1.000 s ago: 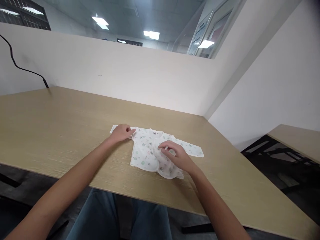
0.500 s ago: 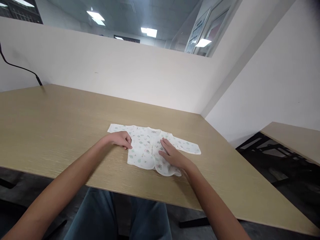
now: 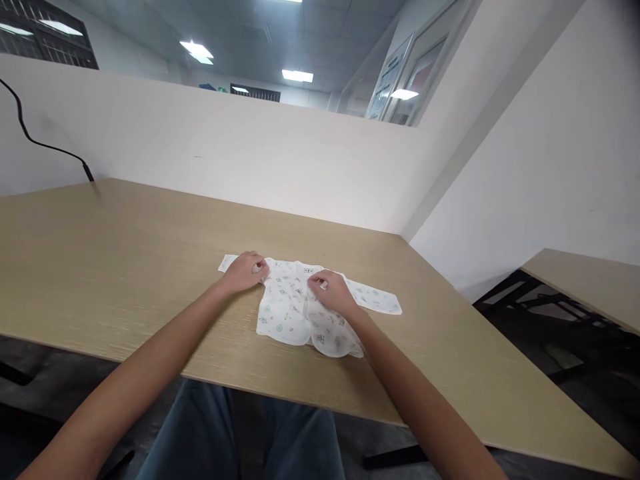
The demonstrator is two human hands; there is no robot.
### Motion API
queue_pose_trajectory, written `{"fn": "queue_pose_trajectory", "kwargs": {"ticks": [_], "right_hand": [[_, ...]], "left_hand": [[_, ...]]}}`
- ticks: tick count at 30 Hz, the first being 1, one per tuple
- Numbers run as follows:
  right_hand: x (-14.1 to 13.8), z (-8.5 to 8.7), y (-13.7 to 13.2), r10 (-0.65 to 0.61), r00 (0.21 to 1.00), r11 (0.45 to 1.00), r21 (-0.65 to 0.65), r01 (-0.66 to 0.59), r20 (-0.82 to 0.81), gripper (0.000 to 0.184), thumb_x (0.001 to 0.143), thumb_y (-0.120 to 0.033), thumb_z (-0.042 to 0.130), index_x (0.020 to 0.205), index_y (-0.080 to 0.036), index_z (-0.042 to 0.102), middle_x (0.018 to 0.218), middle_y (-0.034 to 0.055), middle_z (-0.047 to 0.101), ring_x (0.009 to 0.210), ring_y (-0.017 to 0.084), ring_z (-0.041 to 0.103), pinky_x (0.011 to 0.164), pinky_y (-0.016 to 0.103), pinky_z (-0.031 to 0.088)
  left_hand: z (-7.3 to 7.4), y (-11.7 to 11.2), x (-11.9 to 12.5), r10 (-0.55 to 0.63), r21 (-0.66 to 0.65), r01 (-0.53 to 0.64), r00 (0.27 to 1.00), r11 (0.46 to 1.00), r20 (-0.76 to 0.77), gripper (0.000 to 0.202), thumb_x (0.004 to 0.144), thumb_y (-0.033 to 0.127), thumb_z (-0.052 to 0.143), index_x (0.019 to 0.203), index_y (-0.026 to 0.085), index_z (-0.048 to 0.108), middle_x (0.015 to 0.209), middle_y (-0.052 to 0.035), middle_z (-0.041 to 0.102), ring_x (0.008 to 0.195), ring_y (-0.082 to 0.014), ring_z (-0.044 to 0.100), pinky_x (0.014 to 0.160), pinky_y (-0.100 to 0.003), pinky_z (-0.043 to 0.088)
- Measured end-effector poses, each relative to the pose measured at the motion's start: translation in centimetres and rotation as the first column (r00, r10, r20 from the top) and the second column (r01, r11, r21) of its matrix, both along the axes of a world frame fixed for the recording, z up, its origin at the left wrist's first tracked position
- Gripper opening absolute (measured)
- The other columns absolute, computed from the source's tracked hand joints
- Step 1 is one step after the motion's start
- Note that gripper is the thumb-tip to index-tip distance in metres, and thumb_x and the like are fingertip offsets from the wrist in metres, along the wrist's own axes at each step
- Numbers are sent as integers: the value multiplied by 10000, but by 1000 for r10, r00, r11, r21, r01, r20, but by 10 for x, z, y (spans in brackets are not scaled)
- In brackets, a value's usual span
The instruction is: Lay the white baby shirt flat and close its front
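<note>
1. A white baby jacket (image 3: pixel 285 313) with a small coloured print lies spread on the table (image 3: pixel 150 233). It is nearer to the edge at the person's body than to the far edge by the wall, and its sleeves reach out to both sides.
2. The left hand (image 3: pixel 243 272) is closed on the cloth at the left shoulder, beside the sleeve. The right hand (image 3: pixel 330 290) seems to pinch the front opening below the collar, and this grip looks light.
3. If the two hands pull unequally, the thin cloth may slide on the smooth table and become wrinkled or crooked.
4. The right sleeve (image 3: pixel 375 300) lies free, so a sudden pull could shift it or fold it by accident.
5. If the right hand lifts too fast, the front panel may slip from the fingers and fall back unevenly.
</note>
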State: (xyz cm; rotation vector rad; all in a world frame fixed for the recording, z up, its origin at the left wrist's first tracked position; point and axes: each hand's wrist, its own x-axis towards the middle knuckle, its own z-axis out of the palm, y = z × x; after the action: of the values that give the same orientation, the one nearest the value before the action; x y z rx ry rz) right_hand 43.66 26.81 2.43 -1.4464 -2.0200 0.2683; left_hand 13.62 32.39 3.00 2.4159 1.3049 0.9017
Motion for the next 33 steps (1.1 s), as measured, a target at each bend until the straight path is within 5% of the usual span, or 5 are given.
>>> {"fn": "queue_pose_trajectory", "kwargs": {"ticks": [7, 12, 20, 27, 33], "right_hand": [[-27, -4, 37, -112, 993, 975, -189, 115, 27, 75, 828, -237, 748, 802, -176, 713, 933, 71, 721, 893, 207, 643, 798, 290, 471], [-29, -5, 35, -97, 993, 986, -139, 87, -68, 82, 833, -249, 682, 773, -194, 675, 930, 56, 714, 931, 209, 631, 841, 294, 468], [-20, -5, 44, -200, 938, 966, -218, 140, -283, 182, 850, -350, 613, 945, -204, 665, 702, -12, 652, 639, 159, 586, 649, 260, 450], [9, -10, 36, -264, 958, 964, -49, 260, -109, 369, 973, -408, 472, 1127, -171, 709, 1174, 112, 730, 1077, 243, 671, 1007, 381, 508], [30, -31, 7, -108, 934, 959, -213, 188, 341, 678, 1053, -464, 392, 1611, -80, 406, 1696, 141, 262, 1593, 324, 180, 1294, 493, 198]], "left_hand": [[-23, 10, -1, 151, -35, -159, 973, 987, -173, 329, 956, 404, 531, 1181, 223, 690, 1320, -111, 605, 1302, -322, 526, 1091, -548, 394], [-24, 12, 2, 172, -28, -182, 961, 983, -215, 315, 972, 404, 526, 1192, 242, 683, 1337, -102, 603, 1311, -325, 513, 1082, -543, 379], [-26, 15, 1, 193, -39, -208, 952, 977, -238, 349, 977, 433, 511, 1235, 268, 678, 1375, -101, 589, 1328, -333, 492, 1093, -536, 360], [-22, 12, 1, 253, -30, -277, 913, 960, -320, 454, 993, 477, 451, 1324, 237, 648, 1443, -135, 571, 1371, -339, 471, 1122, -556, 352], [-24, 5, 10, 256, -175, -383, 831, 907, -493, 892, 1003, 708, 237, 1632, 85, 346, 1719, -238, 216, 1584, -487, 120, 1232, -673, 140]]}}
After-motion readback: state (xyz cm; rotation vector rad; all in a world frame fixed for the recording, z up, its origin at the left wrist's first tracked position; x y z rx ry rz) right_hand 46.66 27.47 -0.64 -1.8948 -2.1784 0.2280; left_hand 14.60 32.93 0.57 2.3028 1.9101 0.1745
